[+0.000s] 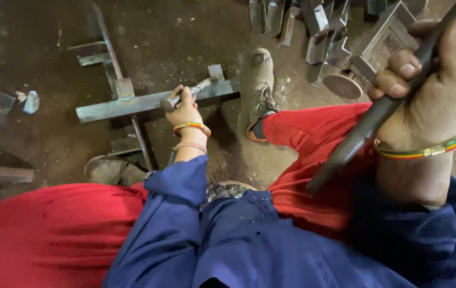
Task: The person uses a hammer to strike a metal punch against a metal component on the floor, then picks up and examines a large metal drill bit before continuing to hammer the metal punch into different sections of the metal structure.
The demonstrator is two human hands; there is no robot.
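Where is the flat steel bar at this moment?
In the head view the flat steel bar lies on the dirt floor left of centre, under the left hand, its right end just left of the dusty shoe.

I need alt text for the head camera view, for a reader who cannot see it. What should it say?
Seen from above, a person in red trousers and blue sleeves holds a dark metal rod raised in the right hand. The left hand grips a short tool on a flat steel bar on the dirty floor, with metal scrap beyond a worn shoe.
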